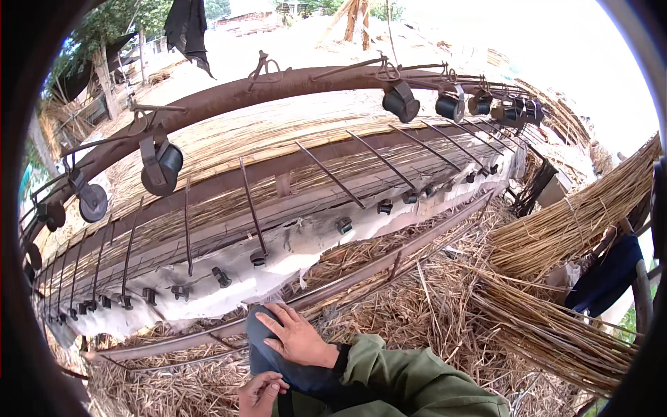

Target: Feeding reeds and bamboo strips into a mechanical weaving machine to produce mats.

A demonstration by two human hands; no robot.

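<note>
My right hand point(299, 337) lies flat on my bent knee in dark blue trousers point(258, 351), its fingers stretched out and slightly spread. A green sleeve with a dark cuff covers that arm. Lower down, beside the same leg, my left hand point(260, 395) is loosely closed, fingers curled toward the thumb, with nothing visible in it. In front of my knee runs a long reed-weaving frame. Its pale cloth-like strip point(278, 260) carries a row of small dark spools point(221, 276) beneath thin metal rods point(316, 170). Neither hand touches the frame.
A rusty pipe point(306, 80) arches above the frame, with dark round weights point(162, 169) hanging from it. Behind it lies a reed mat point(229, 132). Reed bundles point(577, 222) lean at the right by a dark blue cloth point(606, 278). Loose straw point(389, 306) covers the ground.
</note>
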